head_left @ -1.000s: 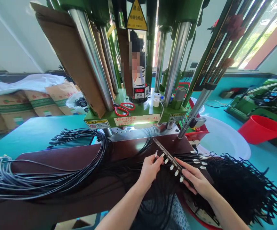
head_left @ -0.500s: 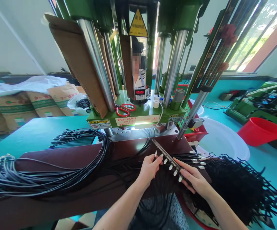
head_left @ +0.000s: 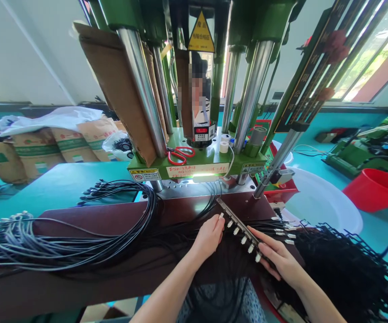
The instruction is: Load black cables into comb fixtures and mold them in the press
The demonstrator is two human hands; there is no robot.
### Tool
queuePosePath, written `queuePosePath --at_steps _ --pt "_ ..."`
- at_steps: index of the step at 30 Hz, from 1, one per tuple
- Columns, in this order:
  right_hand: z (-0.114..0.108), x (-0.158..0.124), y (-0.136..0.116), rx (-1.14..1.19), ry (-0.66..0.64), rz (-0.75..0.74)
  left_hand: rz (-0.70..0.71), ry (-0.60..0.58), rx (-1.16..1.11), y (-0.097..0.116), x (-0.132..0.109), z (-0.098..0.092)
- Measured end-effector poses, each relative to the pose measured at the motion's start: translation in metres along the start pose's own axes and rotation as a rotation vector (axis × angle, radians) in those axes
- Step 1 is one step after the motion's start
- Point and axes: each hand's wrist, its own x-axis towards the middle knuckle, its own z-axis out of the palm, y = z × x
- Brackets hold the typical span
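My right hand (head_left: 279, 255) grips the lower end of a narrow metal bar (head_left: 236, 218), which lies slanted above the brown tabletop. Along the bar's near side sit several pale cable connectors (head_left: 244, 240) in a row. Close to the bar's upper end, my left hand (head_left: 209, 235) pinches a cable connector (head_left: 221, 216) between thumb and fingers, a little apart from the bar. Black cables (head_left: 214, 287) hang below the hands over a patterned cloth on my lap. More cables with white plugs (head_left: 290, 235) lie just beyond my right hand.
A green press (head_left: 197, 168) with steel columns stands ahead, with red-handled scissors (head_left: 180, 154) on its ledge. Bundled cables (head_left: 62, 246) cover the table's left side. Black moulded scrap (head_left: 342, 269) is heaped at right, near a white basin (head_left: 328, 197) and a red bucket (head_left: 377, 188).
My left hand has drawn slightly away from the bar, with the connector still pinched. My right hand keeps its hold on the bar. The whole view has shifted slightly.
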Motion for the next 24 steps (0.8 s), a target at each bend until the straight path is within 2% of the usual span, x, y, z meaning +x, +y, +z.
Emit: queuePosePath --at_steps 7,16,24 --pt "-0.001 0.003 -0.003 -0.013 -0.018 0.041 0.008 -0.125 0.104 -0.008 0.005 -0.003" --pt "0.001 0.001 -0.006 -0.033 -0.019 0.051 -0.044 -0.239 0.004 0.003 0.005 -0.009" --pt "0.009 -0.001 -0.011 -0.154 -0.087 0.034 -0.041 -0.191 0.057 -0.002 0.002 -0.012"
